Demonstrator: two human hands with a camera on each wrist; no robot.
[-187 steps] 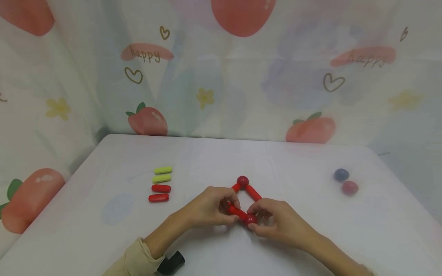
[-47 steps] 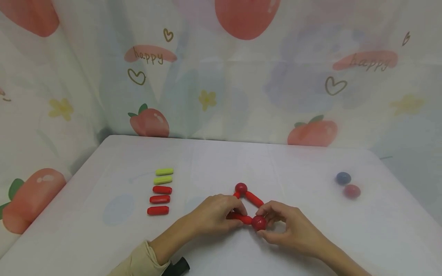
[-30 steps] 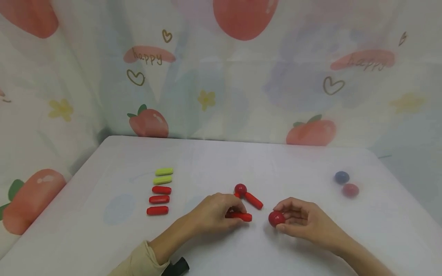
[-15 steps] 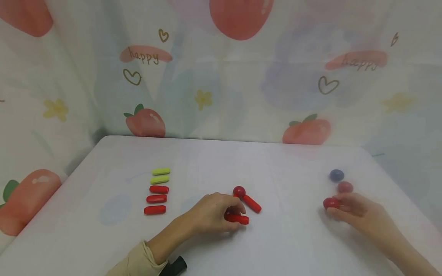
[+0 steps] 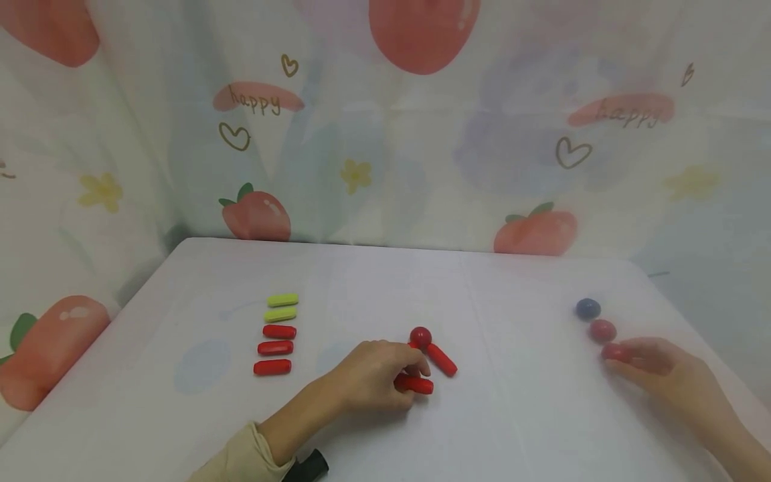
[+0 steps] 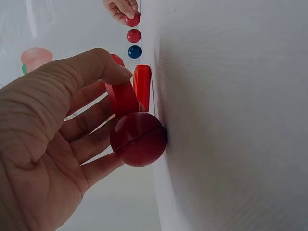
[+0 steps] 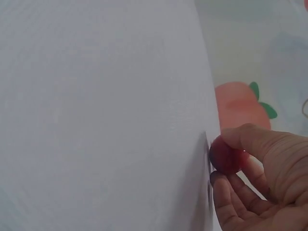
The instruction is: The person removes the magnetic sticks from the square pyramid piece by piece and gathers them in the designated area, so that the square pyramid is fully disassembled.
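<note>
My left hand (image 5: 379,375) pinches a short red toy rod (image 5: 414,384) between thumb and fingers, low over the table. In the left wrist view a red ball with a seam (image 6: 138,139) shows at the rod's lower end. Beyond my fingers another red ball (image 5: 420,337) lies on the table, with a red rod (image 5: 442,360) slanting from it towards the lower right. Far to the right, my right hand (image 5: 668,375) pinches a red ball (image 7: 227,155) beside a second, pinkish-red ball (image 5: 602,331).
A blue ball (image 5: 587,308) sits just behind the pinkish-red one. To the left lies a column of two yellow rods (image 5: 280,314) and three red rods (image 5: 275,348). A black cylindrical object (image 5: 307,466) shows by my left sleeve. A printed curtain (image 5: 385,167) stands behind the table.
Earlier, a third red rod joined the column at left. My right hand has since drawn the red ball off the held rod's end and carried it right, to the other balls. My left hand stays.
</note>
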